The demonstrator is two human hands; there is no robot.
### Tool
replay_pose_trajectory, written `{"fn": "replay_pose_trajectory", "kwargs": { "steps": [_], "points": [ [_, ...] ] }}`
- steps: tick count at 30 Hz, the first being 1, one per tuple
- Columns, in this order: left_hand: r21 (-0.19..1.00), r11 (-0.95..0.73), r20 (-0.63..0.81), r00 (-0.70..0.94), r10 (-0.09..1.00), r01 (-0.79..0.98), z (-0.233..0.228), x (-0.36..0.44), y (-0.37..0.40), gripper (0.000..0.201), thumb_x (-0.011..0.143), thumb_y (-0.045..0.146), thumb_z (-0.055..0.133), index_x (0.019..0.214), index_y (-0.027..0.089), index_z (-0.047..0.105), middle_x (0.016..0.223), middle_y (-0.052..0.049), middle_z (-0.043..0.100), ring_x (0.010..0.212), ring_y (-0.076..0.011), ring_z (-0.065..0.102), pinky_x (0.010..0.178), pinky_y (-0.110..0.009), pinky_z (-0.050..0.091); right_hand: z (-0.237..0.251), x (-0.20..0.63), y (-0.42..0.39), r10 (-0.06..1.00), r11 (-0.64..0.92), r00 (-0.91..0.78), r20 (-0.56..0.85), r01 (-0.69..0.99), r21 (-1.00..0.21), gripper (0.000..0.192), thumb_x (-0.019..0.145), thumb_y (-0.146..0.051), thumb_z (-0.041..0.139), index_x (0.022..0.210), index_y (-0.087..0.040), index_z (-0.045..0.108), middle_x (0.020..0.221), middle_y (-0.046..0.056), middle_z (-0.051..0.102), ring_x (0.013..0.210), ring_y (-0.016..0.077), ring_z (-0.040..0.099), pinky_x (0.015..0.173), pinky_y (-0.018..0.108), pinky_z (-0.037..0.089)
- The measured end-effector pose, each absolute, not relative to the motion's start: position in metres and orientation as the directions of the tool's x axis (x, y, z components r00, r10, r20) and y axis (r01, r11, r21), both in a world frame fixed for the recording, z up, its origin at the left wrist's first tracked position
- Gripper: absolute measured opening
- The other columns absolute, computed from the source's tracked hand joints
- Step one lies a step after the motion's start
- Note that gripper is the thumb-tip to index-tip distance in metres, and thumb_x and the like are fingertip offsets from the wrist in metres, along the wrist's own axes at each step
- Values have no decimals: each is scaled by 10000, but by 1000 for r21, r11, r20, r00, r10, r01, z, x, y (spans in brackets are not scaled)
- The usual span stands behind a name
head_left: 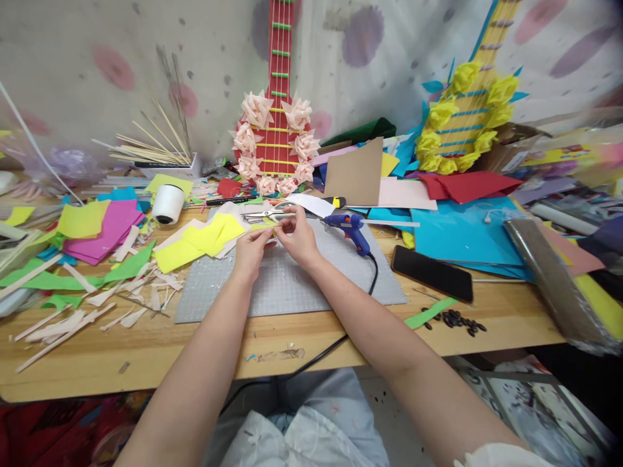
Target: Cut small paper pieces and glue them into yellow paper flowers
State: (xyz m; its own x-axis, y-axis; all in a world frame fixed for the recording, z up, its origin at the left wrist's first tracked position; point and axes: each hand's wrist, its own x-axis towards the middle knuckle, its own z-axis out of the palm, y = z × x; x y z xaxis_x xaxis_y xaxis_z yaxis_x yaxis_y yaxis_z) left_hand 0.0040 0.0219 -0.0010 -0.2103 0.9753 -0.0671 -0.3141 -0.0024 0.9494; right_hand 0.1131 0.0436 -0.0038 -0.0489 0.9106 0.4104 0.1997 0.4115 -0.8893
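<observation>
Tabletop (pixel 146 357), wooden, strewn with paper scraps. Grey cutting mat (pixel 302 285) at centre; blue glue gun (pixel 351 228) on its far edge. Left hand (pixel 250 250) and right hand (pixel 298 235), both pinching one small yellow paper piece (pixel 275 232) above the mat.

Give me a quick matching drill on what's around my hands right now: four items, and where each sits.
Items:
1. glue gun
2. phone
3. white roll
4. scissors

Places:
A. left of the cutting mat, by the pink paper
B. just behind the two hands
C. on the mat's far right corner, cord trailing off the table
D. on bare wood, right of the mat

Pairs: 1-C, 2-D, 3-A, 4-B
</observation>
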Motion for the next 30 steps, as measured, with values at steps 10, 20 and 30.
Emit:
{"fn": "replay_pose_trajectory", "kwargs": {
  "steps": [10,20,30],
  "points": [
    [962,-44,-53,-341,938,-270,-6,6,26,256,527,354,720,660,140,674,724,-36,649,690,-129,573,672,-281,479,1,109,39,935,353,-51,350,80,-932,375,680,-197,594,981,-247,376,739,-45,598,678,114,603,699,291,483],
    [926,-19,-90,-270,959,-377,-2,5,24,261,485,309,756,658,142,656,713,-24,634,691,-121,577,714,-300,477,-4,110,44,967,246,-53,250,-75,-966,425,650,-267,650,963,-242,363,723,-51,591,671,104,605,696,278,493],
    [871,-11,-114,-225,968,-491,0,4,24,241,440,244,773,600,146,621,655,-5,630,691,-116,585,779,-316,459,-4,110,43,961,246,-96,259,-129,-961,447,636,-264,657,966,-242,356,736,-45,597,669,102,602,705,281,492]
  ]
}}
